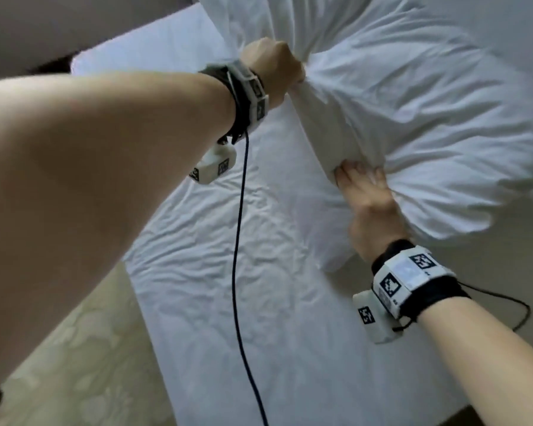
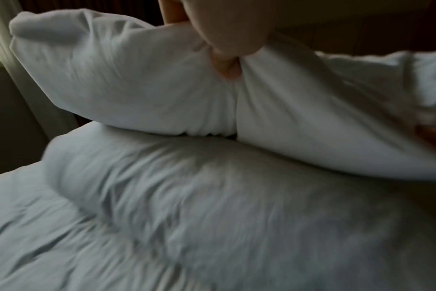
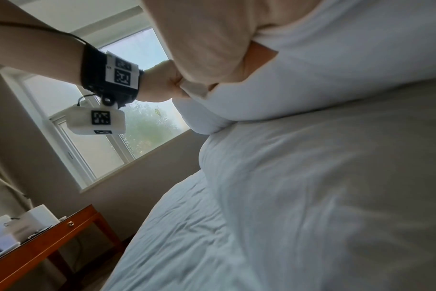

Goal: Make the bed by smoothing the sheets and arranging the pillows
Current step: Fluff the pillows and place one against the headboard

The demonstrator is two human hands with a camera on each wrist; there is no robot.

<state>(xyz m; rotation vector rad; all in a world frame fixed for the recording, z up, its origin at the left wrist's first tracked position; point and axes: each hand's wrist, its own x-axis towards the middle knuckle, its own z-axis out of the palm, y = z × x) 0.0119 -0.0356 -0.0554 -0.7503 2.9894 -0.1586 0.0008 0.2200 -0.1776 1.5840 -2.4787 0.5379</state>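
A big white pillow (image 1: 419, 118) is held up over the wrinkled white bed sheet (image 1: 228, 241). My left hand (image 1: 277, 66) grips a bunched fold of the pillow's near edge, fist closed round the cloth. My right hand (image 1: 366, 192) grips the same edge lower down, fingers dug into the fabric. In the left wrist view the pillow (image 2: 142, 88) hangs over a second white pillow (image 2: 236, 206) lying on the bed, with my thumb (image 2: 227, 67) pressed into the cloth. The right wrist view shows the held pillow (image 3: 349, 69) above that lower pillow (image 3: 324, 177), and my left hand (image 3: 167, 82) on the edge.
A blue cable (image 1: 237, 241) hangs from my left wrist across the sheet. Patterned carpet (image 1: 74, 348) runs along the bed's left side. A wooden table (image 3: 50, 244) with white boxes stands by the wall under a window (image 3: 127, 118).
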